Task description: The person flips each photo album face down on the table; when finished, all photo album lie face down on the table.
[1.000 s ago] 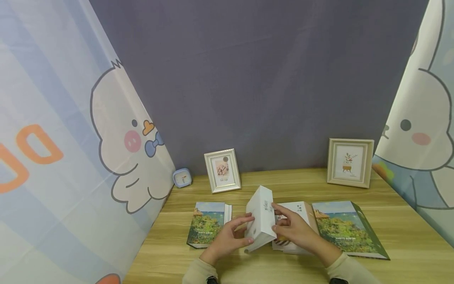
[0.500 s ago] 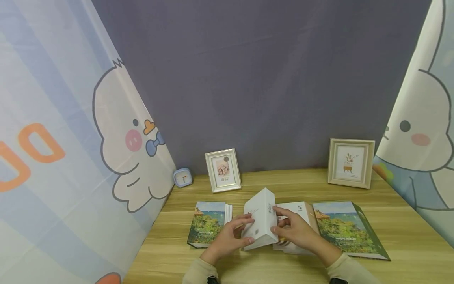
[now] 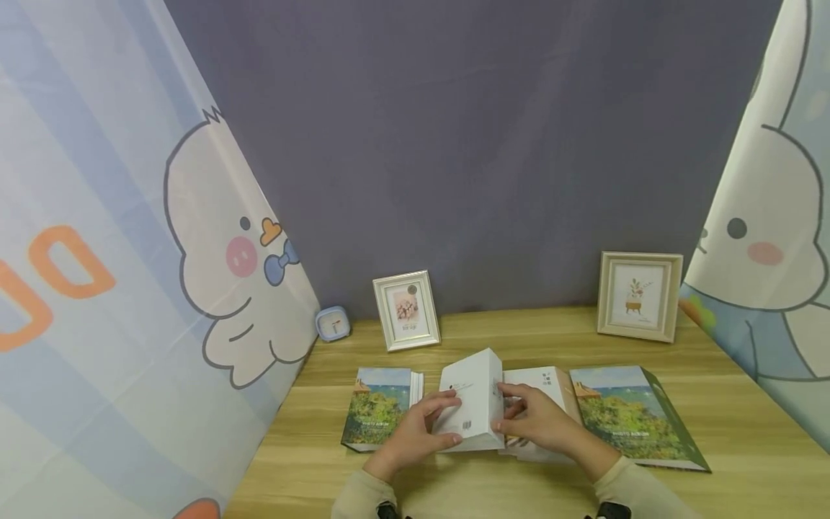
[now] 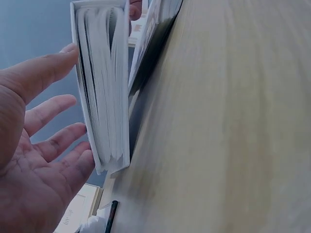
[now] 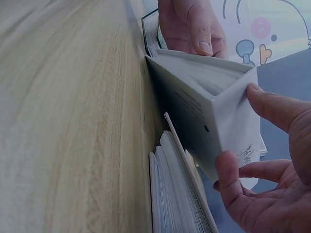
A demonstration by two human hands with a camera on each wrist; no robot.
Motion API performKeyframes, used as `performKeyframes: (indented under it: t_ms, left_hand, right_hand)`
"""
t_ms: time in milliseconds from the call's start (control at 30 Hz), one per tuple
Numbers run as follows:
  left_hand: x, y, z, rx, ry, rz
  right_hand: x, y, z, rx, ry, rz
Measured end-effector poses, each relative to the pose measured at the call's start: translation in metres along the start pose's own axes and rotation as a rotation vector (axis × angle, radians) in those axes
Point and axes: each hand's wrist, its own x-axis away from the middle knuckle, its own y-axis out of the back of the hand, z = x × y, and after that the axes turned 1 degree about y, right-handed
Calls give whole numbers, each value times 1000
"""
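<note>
A thick white book (image 3: pixel 472 398) stands tilted on its edge on the wooden table (image 3: pixel 519 339), between my hands. My left hand (image 3: pixel 415 431) lays fairly straight fingers (image 4: pixel 58 145) and the thumb against the book's (image 4: pixel 104 97) left cover. My right hand (image 3: pixel 537 422) pinches the spine end of the book (image 5: pixel 209 102), with the thumb (image 5: pixel 272 109) on one face and fingers (image 5: pixel 228 170) on the other. Behind the book lies a stack of white pages (image 3: pixel 541 380) belonging to an open album (image 3: pixel 625 412) with a landscape cover.
A second landscape-cover album (image 3: pixel 379 405) lies shut to the left. Two picture frames (image 3: pixel 406 310) (image 3: pixel 638 295) and a small blue clock (image 3: pixel 333 323) stand at the table's back edge. Cartoon-print curtains (image 3: pixel 130 288) hang on both sides.
The white book has tipped down and leftward from a steeper stand, so its broad cover now faces up more. Both hands followed it lower.
</note>
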Motion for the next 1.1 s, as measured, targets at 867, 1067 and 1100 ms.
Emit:
performKeyframes:
  t_ms: [867, 1067, 1100]
  left_hand:
    - [4, 5, 2, -299, 61, -48]
    - [4, 4, 4, -343, 64, -45]
    - [4, 4, 4, -344, 65, -43]
  right_hand:
    - [-12, -15, -6, 65, -38, 20]
    - [-13, -13, -9, 84, -20, 39]
    - [-14, -13, -10, 83, -22, 42]
